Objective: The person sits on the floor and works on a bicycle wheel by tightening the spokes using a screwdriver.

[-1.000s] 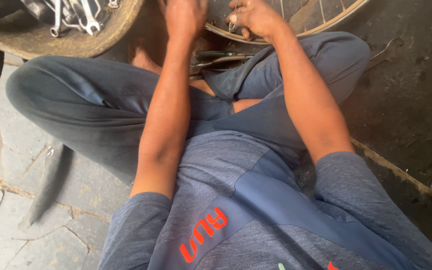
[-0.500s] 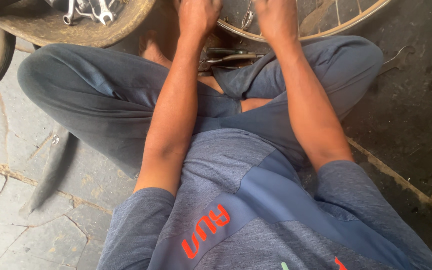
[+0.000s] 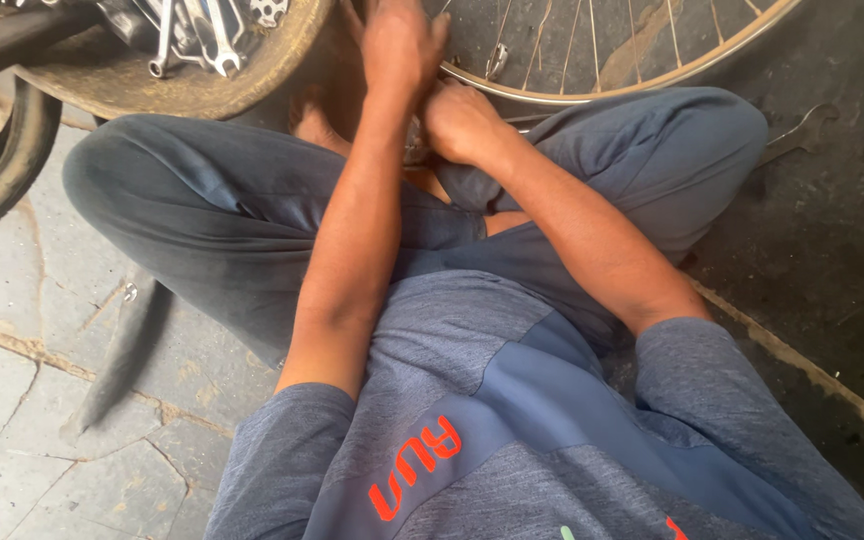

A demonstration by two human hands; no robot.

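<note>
Two bare hands met at the near rim of a spoked bicycle wheel (image 3: 592, 95) that lay on the floor in front of the seated person's crossed legs. The left hand (image 3: 402, 45) was laid over the rim with its fingers curled down around it, holding the wheel. The right hand (image 3: 460, 120) was balled into a tight fist just beneath the rim, touching the left wrist; whether it gripped a small tool or part I could not tell, since the fingers hid it.

Compared with half a second before, the right hand had dropped from the spokes down and inward to the rim's lower edge, while the left had stayed on the rim. That suggested the work had shifted from the spokes to a point on the rim itself.

A flat spanner (image 3: 802, 130) lay on the dark floor beside the person's right knee, apart from both hands. Near the floor's far left corner sat a round worn tray (image 3: 152, 85) holding several spanners (image 3: 202, 35), with a black tyre (image 3: 2, 170) curving beside it.
</note>
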